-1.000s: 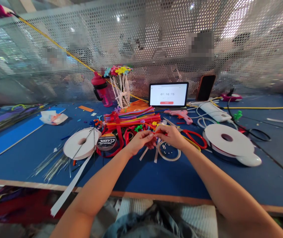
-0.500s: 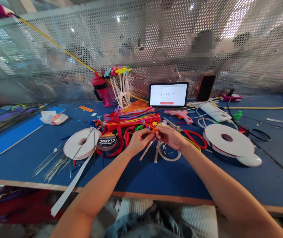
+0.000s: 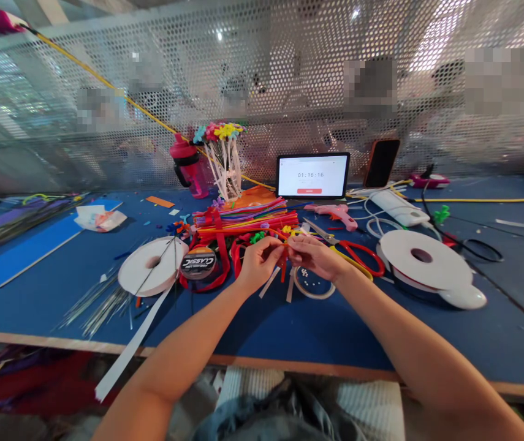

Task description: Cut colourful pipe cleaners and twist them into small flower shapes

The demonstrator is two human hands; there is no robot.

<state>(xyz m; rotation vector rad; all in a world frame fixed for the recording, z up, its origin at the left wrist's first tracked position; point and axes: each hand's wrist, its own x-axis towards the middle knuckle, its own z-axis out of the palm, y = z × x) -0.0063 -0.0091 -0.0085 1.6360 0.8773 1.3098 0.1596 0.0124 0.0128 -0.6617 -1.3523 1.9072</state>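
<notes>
Both my hands meet over the middle of the blue table. My left hand [image 3: 260, 262] pinches an orange pipe cleaner [image 3: 283, 273] between thumb and fingertips, and my right hand [image 3: 315, 255] grips it close beside. One orange end hangs down between the hands; the part inside the fingers is hidden. Just beyond lies a bundle of coloured pipe cleaners [image 3: 247, 219], mostly red and pink. Below my right hand is a round clear dish or ring [image 3: 315, 296] with several tiny white bits. Scissors [image 3: 366, 256] with red and yellow handles lie to its right.
White ribbon spools stand left [image 3: 140, 269] and right [image 3: 422, 260]. Thin wire stems [image 3: 110, 306] lie at left. Behind are a pink bottle [image 3: 188, 162], a bunch of pipe-cleaner flowers [image 3: 222, 131], a tablet [image 3: 312, 176], a phone [image 3: 381, 163] and a pink glue gun [image 3: 335, 214].
An orange end now hangs below my fingers, where earlier the orange pipe cleaner showed as a small curl between them. My hands have hardly moved.
</notes>
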